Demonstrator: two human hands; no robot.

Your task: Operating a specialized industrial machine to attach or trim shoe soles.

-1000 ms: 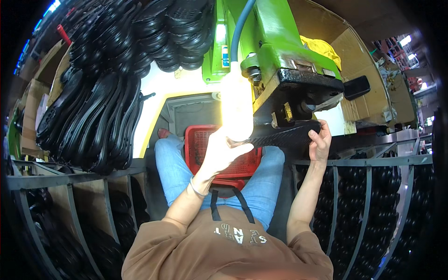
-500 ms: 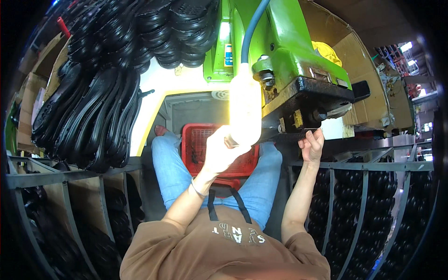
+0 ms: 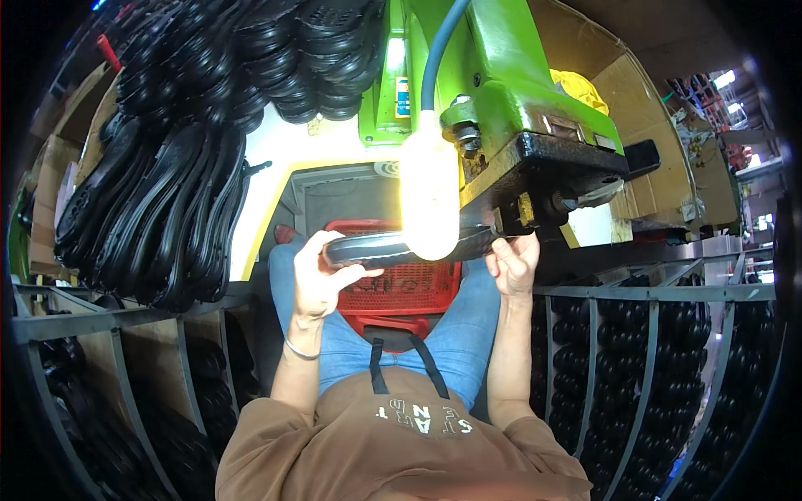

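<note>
Close to the person, the right hand (image 3: 513, 265) at three o'clock has its fingers bent, and its thumb and forefinger are pinched on one end of a black shoe sole (image 3: 368, 248). The left hand (image 3: 317, 282), at nine o'clock, is half open around the other, rounded end, with its thumb below. The shoe sole lies nearly level between them, at the centre of the view, above a red plastic basket (image 3: 434, 305) at six o'clock. It is long and glossy, seen mostly from its side, with a pale shine along this edge. A bright lamp (image 3: 430, 192), hanging on a blue-grey cable (image 3: 434, 58) at twelve o'clock, covers its middle part. Farther, a green machine (image 3: 510, 75) stands at one o'clock; whether the sole touches it, I cannot tell. On the white desk (image 3: 276, 138), piled soles (image 3: 154, 217) lie at ten o'clock. A cardboard box (image 3: 660, 125) is at two o'clock.
</note>
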